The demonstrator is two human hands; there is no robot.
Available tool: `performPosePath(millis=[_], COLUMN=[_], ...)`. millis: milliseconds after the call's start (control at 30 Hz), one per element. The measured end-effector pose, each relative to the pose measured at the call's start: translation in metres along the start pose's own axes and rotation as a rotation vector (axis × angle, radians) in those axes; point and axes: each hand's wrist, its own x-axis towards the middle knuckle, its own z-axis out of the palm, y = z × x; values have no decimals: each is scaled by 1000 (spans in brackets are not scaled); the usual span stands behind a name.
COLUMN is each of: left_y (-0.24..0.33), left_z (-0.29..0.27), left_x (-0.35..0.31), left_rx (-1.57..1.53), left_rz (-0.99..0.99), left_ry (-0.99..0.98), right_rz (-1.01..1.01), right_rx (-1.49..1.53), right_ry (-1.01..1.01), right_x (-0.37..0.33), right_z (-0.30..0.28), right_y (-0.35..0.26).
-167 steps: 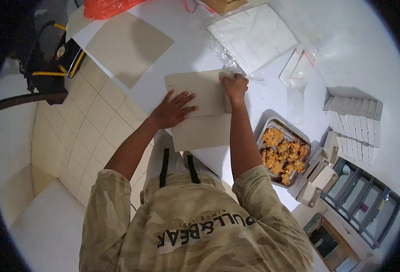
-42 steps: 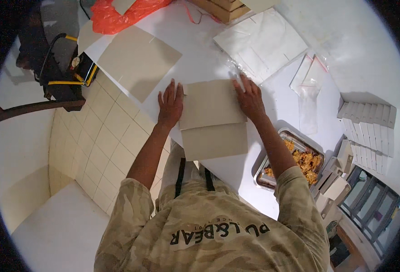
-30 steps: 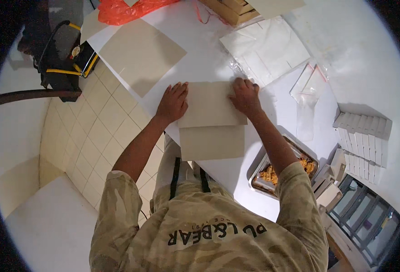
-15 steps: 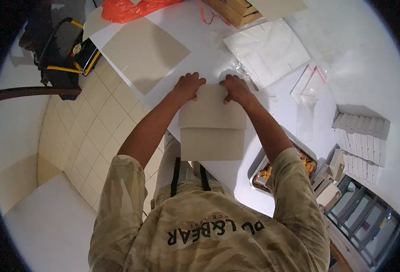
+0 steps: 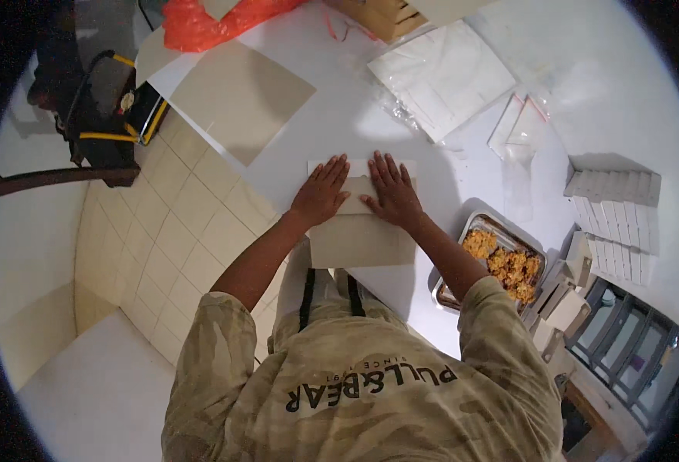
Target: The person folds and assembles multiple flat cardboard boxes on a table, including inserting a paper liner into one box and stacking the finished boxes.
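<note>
A greyish-beige cardboard sheet (image 5: 362, 240) lies before me at the table's near edge, with a crease across it and its far part folded over. My left hand (image 5: 322, 190) presses flat on the left side of the fold, fingers stretched out and pointing away from me. On the right side of the same fold lies my right hand (image 5: 391, 191), also flat with its fingers spread. Between the two hands a strip of the folded flap shows. A paler edge of the sheet sticks out past my fingertips.
Another flat cardboard sheet (image 5: 241, 100) lies far left, near a red plastic bag (image 5: 224, 25). White sheets in clear plastic (image 5: 441, 81) are at the back. To the right are clear bags (image 5: 518, 146), a metal tray (image 5: 449, 296) of browned food and stacked small boxes (image 5: 613, 208).
Both hands have come nearer to me and gone from gripping the far edge to lying flat. The sheet's far part is now folded over under them.
</note>
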Motion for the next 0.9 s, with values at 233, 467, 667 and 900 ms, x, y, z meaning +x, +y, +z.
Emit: performPosePath(millis=[233, 467, 667, 900], left_y=[-44, -44, -3, -24], left_z=[-27, 22, 19, -30], left_x=[19, -12, -54, -26], left_rx=[-397, -256, -953, -868], left_rz=[-296, -744, -738, -664], left_ry=[216, 475, 234, 322], right_rz=[32, 635, 827, 677], right_rx=[226, 275, 637, 999], right_ry=[-218, 487, 398, 572], right_x=[21, -9, -64, -58], right_z=[-15, -14, 7, 11], right_y=[66, 40, 5, -23])
